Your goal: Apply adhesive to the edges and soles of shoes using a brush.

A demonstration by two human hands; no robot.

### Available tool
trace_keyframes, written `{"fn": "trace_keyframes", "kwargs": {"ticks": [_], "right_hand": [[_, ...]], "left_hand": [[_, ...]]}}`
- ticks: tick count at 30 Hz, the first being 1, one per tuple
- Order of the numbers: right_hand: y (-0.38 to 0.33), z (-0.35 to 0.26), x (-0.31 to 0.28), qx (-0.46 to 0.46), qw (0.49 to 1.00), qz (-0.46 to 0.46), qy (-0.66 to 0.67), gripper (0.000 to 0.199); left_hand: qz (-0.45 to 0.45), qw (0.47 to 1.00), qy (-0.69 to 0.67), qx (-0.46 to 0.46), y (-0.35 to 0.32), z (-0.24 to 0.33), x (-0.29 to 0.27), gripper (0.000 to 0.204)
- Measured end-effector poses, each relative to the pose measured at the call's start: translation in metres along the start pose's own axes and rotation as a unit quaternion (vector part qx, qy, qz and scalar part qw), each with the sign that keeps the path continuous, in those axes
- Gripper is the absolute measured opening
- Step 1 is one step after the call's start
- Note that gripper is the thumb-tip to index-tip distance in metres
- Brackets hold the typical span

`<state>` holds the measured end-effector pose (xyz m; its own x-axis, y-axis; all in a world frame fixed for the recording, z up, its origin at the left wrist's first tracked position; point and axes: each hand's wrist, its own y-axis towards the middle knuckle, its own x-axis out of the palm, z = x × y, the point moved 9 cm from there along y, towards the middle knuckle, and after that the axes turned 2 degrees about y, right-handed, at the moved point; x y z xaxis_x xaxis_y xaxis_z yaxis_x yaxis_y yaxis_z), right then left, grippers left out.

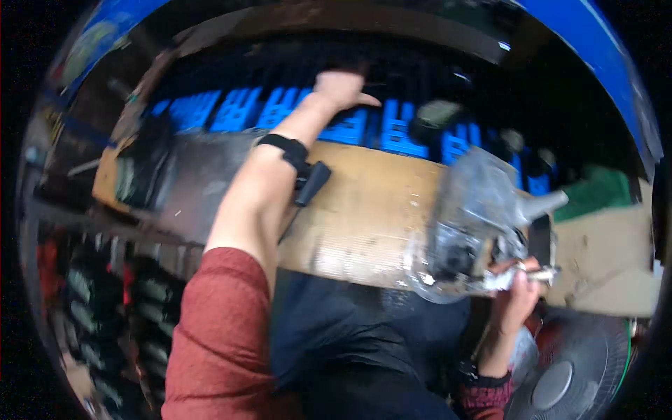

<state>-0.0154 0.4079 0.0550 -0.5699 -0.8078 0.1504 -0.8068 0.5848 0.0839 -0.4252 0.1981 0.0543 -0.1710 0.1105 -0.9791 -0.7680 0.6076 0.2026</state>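
My left hand [339,91] reaches out over a row of blue slotted holders [343,130] at the far side of the bench. Its thumb points right, while the other fingers are lost in dark shapes and blur, so whether it holds anything is unclear. Low on the right, my right hand [516,297] is closed around a slim, stick-like tool [505,278] with a whitish middle; blur hides its exact kind. Just beyond this hand stands a cloudy clear plastic container [476,192] with a spout-like arm, beside a shallow transparent tray [437,290].
Worn cardboard [364,210] covers the bench. A dark handled tool [313,183] lies beside my left forearm. Green cloth [598,192] rests at the right. A fan [553,385] stands at lower right, and racks of dark parts [91,308] at lower left.
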Motion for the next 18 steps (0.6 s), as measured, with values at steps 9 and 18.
{"fn": "trace_keyframes", "kwargs": {"ticks": [9,18], "right_hand": [[0.01,0.002,0.007,-0.035,0.999,-0.007,-0.01,0.025],[-0.001,0.023,0.002,0.068,0.996,0.049,-0.013,0.012]], "left_hand": [[0.03,0.877,0.241,-0.415,-0.24,-0.334,-0.118,0.076],[-0.078,0.839,0.243,-0.481,-0.318,-0.364,-0.095,0.089]]}}
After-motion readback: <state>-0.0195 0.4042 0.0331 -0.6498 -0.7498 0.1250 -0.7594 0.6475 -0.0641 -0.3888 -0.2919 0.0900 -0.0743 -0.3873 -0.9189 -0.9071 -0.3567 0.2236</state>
